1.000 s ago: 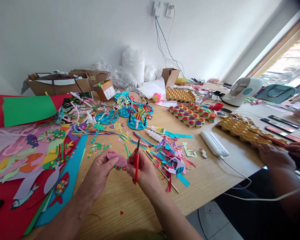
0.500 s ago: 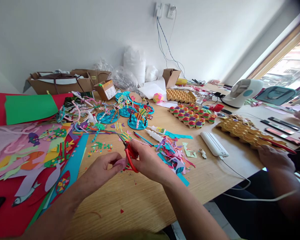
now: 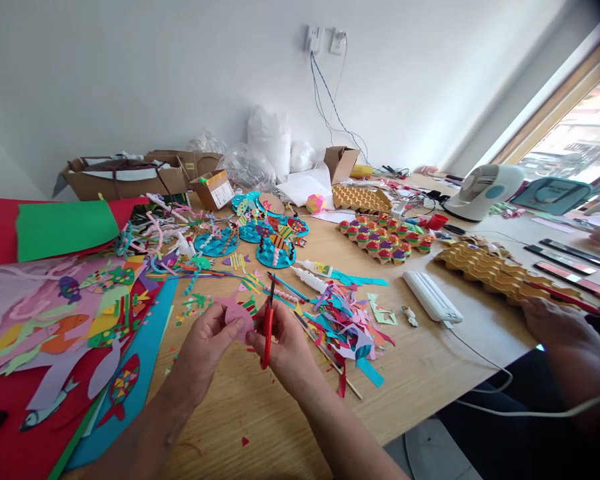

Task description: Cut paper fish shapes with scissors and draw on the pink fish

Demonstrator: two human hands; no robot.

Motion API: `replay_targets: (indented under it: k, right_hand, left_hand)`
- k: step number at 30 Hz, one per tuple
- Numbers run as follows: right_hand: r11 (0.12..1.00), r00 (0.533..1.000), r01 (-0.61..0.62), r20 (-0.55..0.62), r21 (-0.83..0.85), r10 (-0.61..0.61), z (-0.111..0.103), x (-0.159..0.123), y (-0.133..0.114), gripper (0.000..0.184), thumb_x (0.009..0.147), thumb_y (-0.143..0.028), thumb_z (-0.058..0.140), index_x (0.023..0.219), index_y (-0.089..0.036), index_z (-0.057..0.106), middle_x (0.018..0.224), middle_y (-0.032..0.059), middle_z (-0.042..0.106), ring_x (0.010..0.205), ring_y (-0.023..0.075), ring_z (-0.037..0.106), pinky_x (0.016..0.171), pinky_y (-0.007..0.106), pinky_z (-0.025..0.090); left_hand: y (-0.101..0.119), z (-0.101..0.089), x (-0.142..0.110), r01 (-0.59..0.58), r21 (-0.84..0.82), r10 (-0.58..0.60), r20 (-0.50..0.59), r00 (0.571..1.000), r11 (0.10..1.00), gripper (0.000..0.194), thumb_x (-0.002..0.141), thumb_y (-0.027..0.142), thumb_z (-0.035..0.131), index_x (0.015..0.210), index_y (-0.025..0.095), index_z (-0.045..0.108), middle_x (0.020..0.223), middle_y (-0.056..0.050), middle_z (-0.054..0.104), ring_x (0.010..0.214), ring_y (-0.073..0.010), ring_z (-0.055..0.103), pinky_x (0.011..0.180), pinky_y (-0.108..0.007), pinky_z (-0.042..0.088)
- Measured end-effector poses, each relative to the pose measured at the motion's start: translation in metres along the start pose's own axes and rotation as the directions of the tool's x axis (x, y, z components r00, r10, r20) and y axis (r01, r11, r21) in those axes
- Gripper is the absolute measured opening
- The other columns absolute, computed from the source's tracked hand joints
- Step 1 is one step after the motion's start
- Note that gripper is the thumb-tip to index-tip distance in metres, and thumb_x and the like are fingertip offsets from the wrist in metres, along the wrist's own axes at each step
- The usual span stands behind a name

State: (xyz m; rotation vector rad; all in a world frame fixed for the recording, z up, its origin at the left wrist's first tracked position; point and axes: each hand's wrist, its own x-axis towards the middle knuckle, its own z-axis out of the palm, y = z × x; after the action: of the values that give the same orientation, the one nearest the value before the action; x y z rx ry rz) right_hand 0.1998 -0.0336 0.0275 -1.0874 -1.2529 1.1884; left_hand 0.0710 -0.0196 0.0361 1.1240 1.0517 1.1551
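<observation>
My left hand (image 3: 203,347) pinches a pink paper fish (image 3: 236,319) between thumb and fingers above the table. My right hand (image 3: 285,337) grips red-handled scissors (image 3: 267,333), blades pointing up and away from me. The right thumb and fingertips are at the fish's right edge, apparently touching it; the scissor blades are clear of the paper. Behind my hands lies a striped paper fish (image 3: 249,305), partly hidden by them. Small green and yellow paper bits (image 3: 197,303) are scattered just past my left hand.
Cut paper strips (image 3: 350,317) lie in a heap right of my hands, near glue bottles (image 3: 310,279). Coloured sheets with paper fish (image 3: 70,327) cover the left side. A white power bank (image 3: 430,297) and painted egg tray (image 3: 385,237) sit right. A co-worker's hand (image 3: 563,327) rests by another egg tray (image 3: 490,267).
My right hand swung the scissors forward over the paper, then drew back with the blades upright. The pink fish was turned in my left hand and now shows more of its face.
</observation>
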Motion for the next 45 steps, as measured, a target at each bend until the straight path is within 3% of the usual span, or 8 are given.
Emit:
replay_targets:
  k: [7, 12, 18, 24, 29, 45]
  right_hand:
    - [1.000, 1.000, -0.012, -0.008, -0.007, 0.012, -0.001, 0.004, -0.005, 0.019, 0.064, -0.021, 0.061, 0.075, -0.019, 0.045, 0.069, -0.0030, 0.049, 0.063, 0.0119, 0.046, 0.058, 0.024, 0.039]
    - [0.997, 0.999, 0.007, 0.043, -0.082, -0.003, -0.002, 0.000, -0.008, 0.018, 0.069, -0.026, 0.061, 0.078, -0.018, 0.047, 0.071, -0.0019, 0.050, 0.065, 0.0126, 0.048, 0.060, 0.025, 0.039]
    - [0.939, 0.995, 0.047, 0.100, -0.342, -0.014, -0.009, -0.018, 0.002, 0.015, 0.079, -0.029, 0.048, 0.069, -0.017, 0.048, 0.059, -0.0031, 0.045, 0.056, 0.0110, 0.042, 0.053, 0.022, 0.033]
    - [0.917, 0.989, 0.062, 0.146, -0.394, -0.005, -0.005, -0.030, 0.008, 0.022, 0.079, -0.027, 0.045, 0.060, -0.019, 0.039, 0.053, -0.0052, 0.037, 0.049, 0.0087, 0.033, 0.048, 0.020, 0.026]
    - [0.927, 0.986, 0.072, 0.164, -0.368, -0.012, -0.002, -0.030, 0.002, 0.020, 0.076, -0.024, 0.047, 0.059, -0.019, 0.039, 0.052, -0.0055, 0.035, 0.049, 0.0084, 0.031, 0.047, 0.020, 0.024]
    - [0.979, 0.985, -0.021, 0.166, -0.203, 0.056, -0.002, -0.030, 0.012, 0.024, 0.081, -0.025, 0.042, 0.059, -0.018, 0.043, 0.048, -0.0050, 0.041, 0.045, 0.0076, 0.037, 0.044, 0.019, 0.026]
  left_hand:
    - [0.002, 0.000, -0.003, 0.054, 0.034, -0.057, 0.093, 0.994, 0.998, 0.008, 0.071, 0.026, 0.062, 0.073, 0.018, 0.059, 0.069, 0.003, 0.062, 0.070, -0.0138, 0.053, 0.067, -0.024, 0.042]
    - [0.002, -0.004, -0.002, 0.052, 0.036, -0.053, 0.036, 0.998, 0.998, 0.008, 0.067, 0.025, 0.064, 0.066, 0.018, 0.060, 0.063, 0.003, 0.062, 0.065, -0.0134, 0.052, 0.066, -0.024, 0.041]
    - [0.012, -0.008, -0.005, 0.010, -0.093, -0.011, -0.002, 1.000, 0.996, 0.012, 0.068, 0.024, 0.064, 0.061, 0.019, 0.057, 0.059, 0.006, 0.056, 0.061, -0.0111, 0.049, 0.063, -0.022, 0.040]
    - [0.018, -0.002, -0.007, 0.008, -0.149, -0.009, -0.007, 1.000, 0.989, 0.012, 0.067, 0.023, 0.065, 0.060, 0.019, 0.056, 0.056, 0.006, 0.055, 0.058, -0.0105, 0.048, 0.061, -0.021, 0.041]
    - [0.017, 0.002, -0.007, 0.048, -0.250, -0.049, 0.001, 0.999, 0.967, 0.011, 0.067, 0.022, 0.066, 0.063, 0.019, 0.056, 0.058, 0.006, 0.055, 0.058, -0.0094, 0.048, 0.060, -0.020, 0.041]
    - [0.013, 0.008, -0.008, 0.051, -0.236, -0.051, 0.007, 0.999, 0.970, 0.013, 0.066, 0.021, 0.065, 0.060, 0.018, 0.054, 0.055, 0.006, 0.053, 0.054, -0.0087, 0.046, 0.054, -0.019, 0.039]
